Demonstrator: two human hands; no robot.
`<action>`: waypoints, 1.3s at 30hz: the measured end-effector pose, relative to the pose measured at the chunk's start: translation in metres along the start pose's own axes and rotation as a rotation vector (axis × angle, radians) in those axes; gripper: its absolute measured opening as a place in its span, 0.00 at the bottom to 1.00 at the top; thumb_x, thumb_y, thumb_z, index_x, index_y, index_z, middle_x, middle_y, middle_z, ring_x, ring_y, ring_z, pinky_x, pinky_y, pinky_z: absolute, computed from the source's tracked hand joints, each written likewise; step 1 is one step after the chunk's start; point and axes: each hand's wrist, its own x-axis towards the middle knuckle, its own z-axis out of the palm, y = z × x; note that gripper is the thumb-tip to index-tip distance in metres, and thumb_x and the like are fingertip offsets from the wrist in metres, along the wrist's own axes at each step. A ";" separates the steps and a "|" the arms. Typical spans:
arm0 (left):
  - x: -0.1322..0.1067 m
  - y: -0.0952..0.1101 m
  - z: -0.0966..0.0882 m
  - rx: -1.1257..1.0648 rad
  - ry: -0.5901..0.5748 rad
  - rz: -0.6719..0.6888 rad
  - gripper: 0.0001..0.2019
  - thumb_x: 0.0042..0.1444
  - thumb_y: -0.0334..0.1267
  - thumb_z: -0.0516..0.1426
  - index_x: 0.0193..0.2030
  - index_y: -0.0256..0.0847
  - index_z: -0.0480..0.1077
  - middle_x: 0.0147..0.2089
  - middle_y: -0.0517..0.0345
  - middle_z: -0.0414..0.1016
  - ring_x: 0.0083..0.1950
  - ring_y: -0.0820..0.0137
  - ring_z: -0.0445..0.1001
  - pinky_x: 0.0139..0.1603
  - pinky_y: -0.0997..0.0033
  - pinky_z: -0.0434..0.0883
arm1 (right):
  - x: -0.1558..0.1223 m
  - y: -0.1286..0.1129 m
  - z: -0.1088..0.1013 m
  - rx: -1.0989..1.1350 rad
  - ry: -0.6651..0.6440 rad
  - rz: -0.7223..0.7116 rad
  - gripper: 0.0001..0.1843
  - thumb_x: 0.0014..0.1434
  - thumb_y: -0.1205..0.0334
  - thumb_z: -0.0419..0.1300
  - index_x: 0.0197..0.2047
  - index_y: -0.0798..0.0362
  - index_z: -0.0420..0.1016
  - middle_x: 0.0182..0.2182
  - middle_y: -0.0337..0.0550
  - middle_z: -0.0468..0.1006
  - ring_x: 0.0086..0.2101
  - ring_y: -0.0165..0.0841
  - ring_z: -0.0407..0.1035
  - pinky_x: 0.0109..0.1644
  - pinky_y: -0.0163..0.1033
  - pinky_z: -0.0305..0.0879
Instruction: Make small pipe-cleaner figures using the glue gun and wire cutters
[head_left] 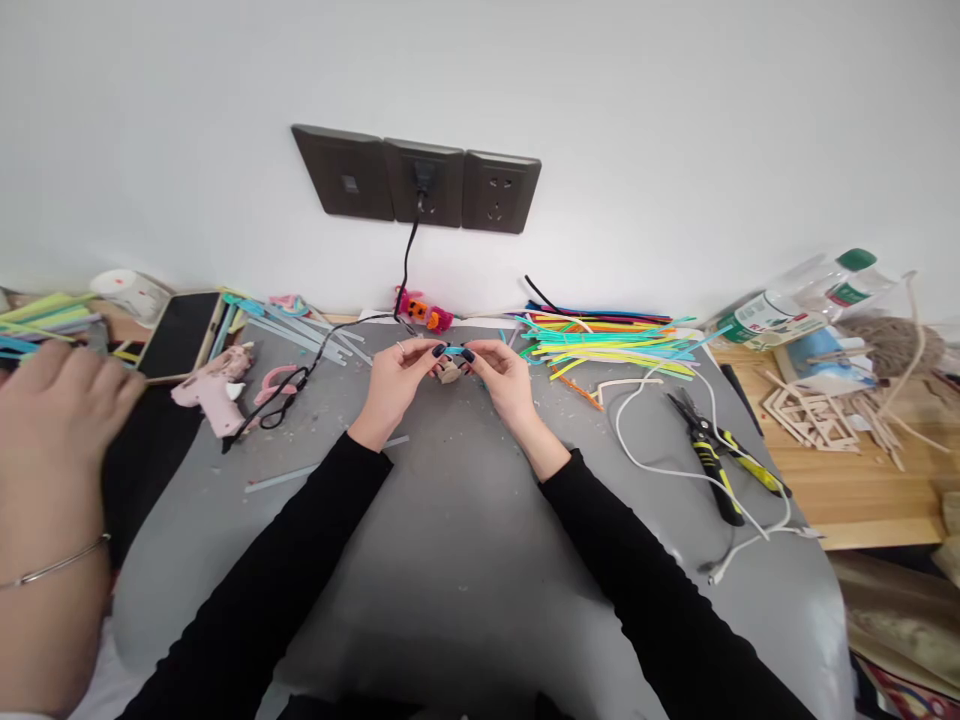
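Note:
Over the middle of the grey mat, my left hand (396,388) and my right hand (508,385) meet, both closed in a pinch. Between the thumbs and fingertips runs a short blue pipe cleaner (454,350), with one end in each hand. Just beneath it, a small tan rounded piece (448,374) shows between the fingers; its kind and what supports it are partly hidden. Behind my hands lies a pink and orange fuzzy figure (427,312) by the wall.
To the left are a pink glue gun (214,388), glue sticks (311,335), a phone (180,333) and another person's hand (64,410). To the right lie coloured pipe cleaners (607,340), a white cable (652,465), pliers (716,455) and a bottle (836,290).

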 end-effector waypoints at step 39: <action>-0.008 0.007 0.005 0.170 0.018 0.028 0.28 0.59 0.64 0.61 0.24 0.41 0.70 0.21 0.58 0.71 0.22 0.71 0.67 0.24 0.71 0.64 | -0.005 -0.013 0.002 -0.059 0.087 0.033 0.30 0.57 0.28 0.64 0.32 0.49 0.73 0.24 0.38 0.78 0.23 0.28 0.68 0.27 0.35 0.64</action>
